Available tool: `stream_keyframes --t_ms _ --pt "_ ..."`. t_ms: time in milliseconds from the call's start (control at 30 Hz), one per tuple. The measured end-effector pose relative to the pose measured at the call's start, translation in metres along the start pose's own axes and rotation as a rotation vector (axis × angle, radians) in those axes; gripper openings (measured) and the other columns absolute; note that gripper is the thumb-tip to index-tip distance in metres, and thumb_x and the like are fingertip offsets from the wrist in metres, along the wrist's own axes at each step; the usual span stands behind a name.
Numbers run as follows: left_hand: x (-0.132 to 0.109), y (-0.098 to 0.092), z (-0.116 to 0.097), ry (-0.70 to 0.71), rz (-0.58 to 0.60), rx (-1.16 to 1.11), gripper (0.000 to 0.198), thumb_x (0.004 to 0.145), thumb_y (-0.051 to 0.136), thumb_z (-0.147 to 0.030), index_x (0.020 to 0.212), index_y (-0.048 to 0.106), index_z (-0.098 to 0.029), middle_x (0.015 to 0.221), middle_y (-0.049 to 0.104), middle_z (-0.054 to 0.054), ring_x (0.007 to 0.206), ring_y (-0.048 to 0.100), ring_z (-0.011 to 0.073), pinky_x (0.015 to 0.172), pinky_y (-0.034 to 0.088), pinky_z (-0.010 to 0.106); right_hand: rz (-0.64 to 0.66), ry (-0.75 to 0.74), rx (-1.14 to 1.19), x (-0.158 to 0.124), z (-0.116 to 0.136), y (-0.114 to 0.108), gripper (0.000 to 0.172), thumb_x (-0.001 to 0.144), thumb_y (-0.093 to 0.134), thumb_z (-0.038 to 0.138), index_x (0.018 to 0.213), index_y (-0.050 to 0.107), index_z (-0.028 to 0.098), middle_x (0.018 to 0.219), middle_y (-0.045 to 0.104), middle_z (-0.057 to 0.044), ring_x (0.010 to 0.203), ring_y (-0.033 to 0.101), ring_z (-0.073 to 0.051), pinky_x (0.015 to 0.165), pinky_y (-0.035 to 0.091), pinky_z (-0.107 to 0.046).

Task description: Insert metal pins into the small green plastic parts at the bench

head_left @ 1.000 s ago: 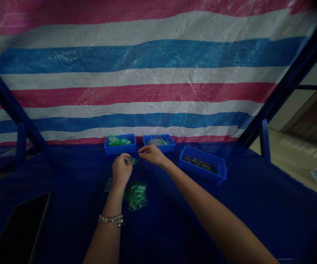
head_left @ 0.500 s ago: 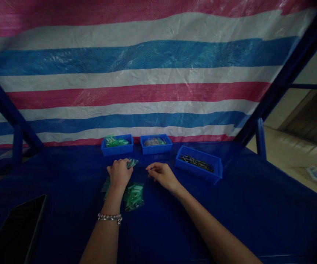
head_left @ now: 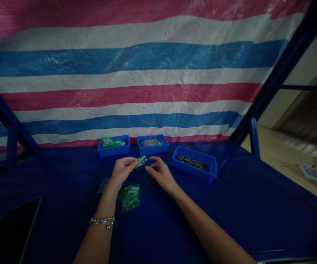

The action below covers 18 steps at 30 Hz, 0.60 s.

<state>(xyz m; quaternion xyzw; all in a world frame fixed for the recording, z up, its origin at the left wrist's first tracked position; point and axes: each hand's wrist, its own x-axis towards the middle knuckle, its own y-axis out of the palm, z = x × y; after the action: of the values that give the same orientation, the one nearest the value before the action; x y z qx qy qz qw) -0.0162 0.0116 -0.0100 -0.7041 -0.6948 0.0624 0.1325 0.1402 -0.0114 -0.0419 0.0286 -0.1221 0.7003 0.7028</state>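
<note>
My left hand (head_left: 121, 171) pinches a small green plastic packet (head_left: 141, 161) and holds it just above the blue table. Beside it, my right hand (head_left: 160, 173) has thumb and forefinger pinched together at the packet's right edge; whether they grip anything is unclear. A pile of similar green packets (head_left: 129, 195) lies on the table below my left hand. Three blue bins stand at the back: the left bin (head_left: 113, 147) with green packets, the middle bin (head_left: 153, 145) with mixed small items, and the right bin (head_left: 194, 168) with dark metal pieces.
A dark tablet or phone (head_left: 10, 234) lies at the near left on the blue table cover (head_left: 230, 205). A striped tarp (head_left: 136, 73) hangs behind the bins. Blue frame posts (head_left: 253, 135) stand on both sides. A floor with a white object shows at the right.
My right hand came back from the middle bin toward my left hand. My left hand turned and lifted the green packet so it now points toward the right hand.
</note>
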Motion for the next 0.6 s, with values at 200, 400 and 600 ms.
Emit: stream_keyframes --t_ms 200,400,600 --pt "-0.006 0.008 -0.004 -0.107 0.148 -0.225 0.026 0.061 0.066 -0.024 0.083 0.064 -0.010 0.066 0.065 0.005 0.054 0.056 0.0108 0.050 0.039 0.020 -0.010 0.090 0.125 0.000 0.011 -0.004 0.033 0.066 0.057 0.038 0.088 0.053 0.014 0.059 0.050 0.003 0.043 0.043 -0.007 0.037 0.030 -0.019" --pt "-0.007 0.009 -0.006 -0.152 0.155 -0.275 0.031 0.067 0.061 -0.035 0.085 0.063 -0.010 0.068 0.064 0.005 0.055 0.055 0.0096 0.049 0.037 0.019 0.002 0.163 0.216 -0.001 0.012 -0.006 0.025 0.066 0.057 0.038 0.071 0.056 0.014 0.053 0.052 0.002 0.039 0.041 -0.006 0.035 0.026 -0.018" --pt "-0.008 0.009 -0.008 -0.173 0.175 -0.256 0.035 0.065 0.062 -0.040 0.083 0.062 -0.010 0.070 0.063 0.005 0.053 0.054 0.0081 0.048 0.035 0.018 -0.019 0.206 0.291 -0.002 0.013 -0.007 0.025 0.064 0.060 0.039 0.069 0.056 0.014 0.050 0.050 0.003 0.039 0.040 -0.005 0.035 0.026 -0.017"
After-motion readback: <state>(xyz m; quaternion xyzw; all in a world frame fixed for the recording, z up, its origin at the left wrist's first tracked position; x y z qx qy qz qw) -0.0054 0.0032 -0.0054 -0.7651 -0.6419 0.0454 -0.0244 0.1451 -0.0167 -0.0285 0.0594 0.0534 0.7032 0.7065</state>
